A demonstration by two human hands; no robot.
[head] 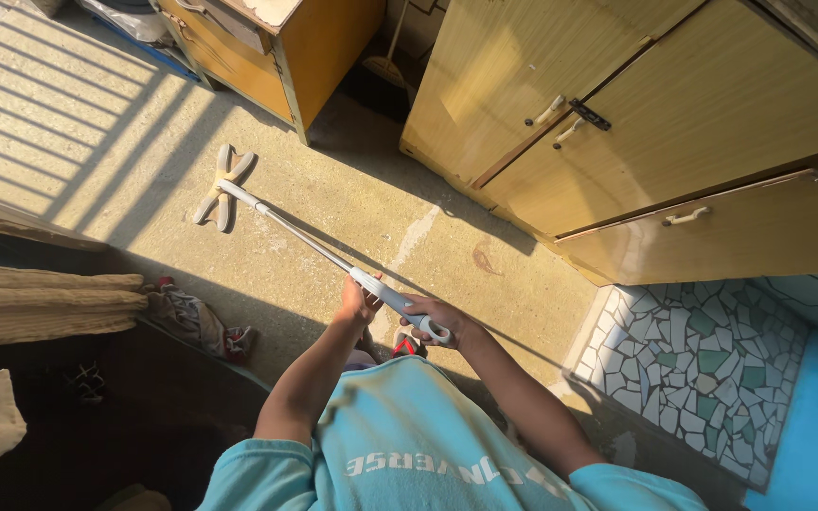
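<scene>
Grey mop (314,241) clamped in both fists, left hand (357,301) mid-shaft, right hand (437,317) on the handle end, head (222,186) flat on concrete floor (352,180) upper left, no wet streaks visible

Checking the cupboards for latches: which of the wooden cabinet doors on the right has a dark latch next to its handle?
The upper right door of the tall cabinet: a dark latch sits above its pale handle. The lower drawer front shows only a pale handle.

Hard sunlight from the far left stripes the concrete floor (97,104) with railing shadows and glares off the yellow cabinets (636,123), the near left lies dark, and edges bow.
</scene>
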